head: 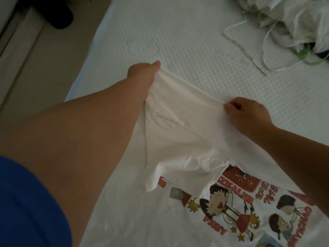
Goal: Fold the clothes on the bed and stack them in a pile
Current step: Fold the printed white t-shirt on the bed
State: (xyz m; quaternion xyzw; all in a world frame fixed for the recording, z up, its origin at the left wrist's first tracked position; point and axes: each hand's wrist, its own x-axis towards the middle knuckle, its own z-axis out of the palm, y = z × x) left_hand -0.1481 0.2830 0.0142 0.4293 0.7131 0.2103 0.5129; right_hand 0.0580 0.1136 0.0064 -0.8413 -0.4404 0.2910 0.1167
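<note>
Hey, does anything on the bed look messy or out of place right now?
Mostly the crumpled heap of white clothes at the far right of the bed, with loose drawstrings trailing out. The printed t-shirt is mid-fold, its edge held taut by the left hand and right hand. No damage shows.

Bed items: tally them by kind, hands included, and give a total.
White printed T-shirt: 1
Hands gripping its folded edge: 2, left hand, right hand
Heap of unfolded white clothes: 1
Total: 4
</note>
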